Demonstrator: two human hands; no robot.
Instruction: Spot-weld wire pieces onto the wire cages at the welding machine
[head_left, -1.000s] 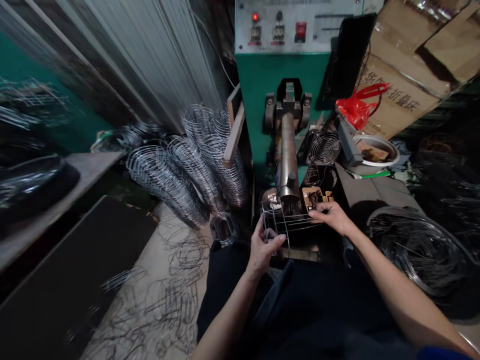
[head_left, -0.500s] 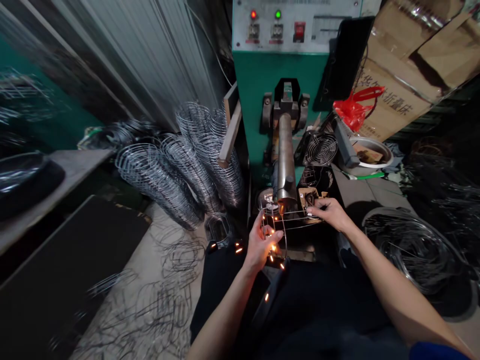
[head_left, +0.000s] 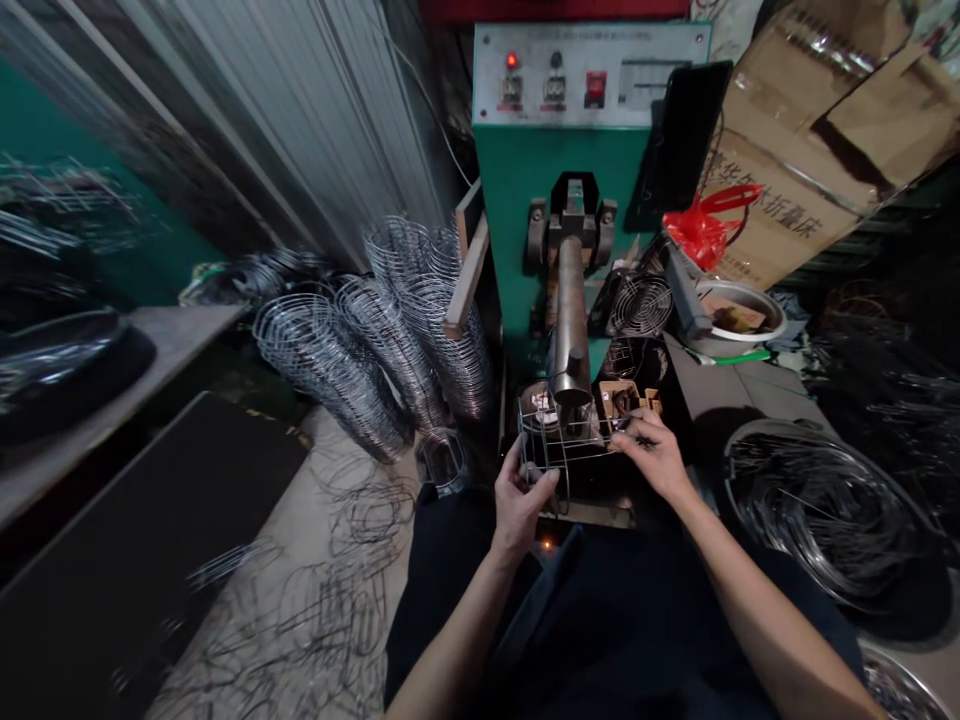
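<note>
Below the thick metal arm (head_left: 570, 325) of a green machine (head_left: 517, 160), a small wire frame (head_left: 553, 462) of crossing rods is held level. My left hand (head_left: 519, 498) grips its left side, thumb and fingers closed round the wires. From the right, my right hand (head_left: 654, 452) pinches the end of the frame's long wires between thumb and fingers. The frame sits just under the arm's tip; whether it touches the electrode there I cannot tell. One small orange spark (head_left: 547, 545) glows below my left hand.
Nested stacks of wire baskets (head_left: 360, 360) stand left of the machine. Loose wire pieces (head_left: 300, 600) cover the floor at lower left. To the right are a round tray of wires (head_left: 817, 500), a white bowl (head_left: 739, 345) and cardboard boxes (head_left: 795, 180). A dark phone-like panel (head_left: 679, 145) hangs beside the machine.
The bright sparks have died down to one, and the green lamp has gone dark. The wire frame and both hands now sit slightly lower, apart from the arm's tip.
</note>
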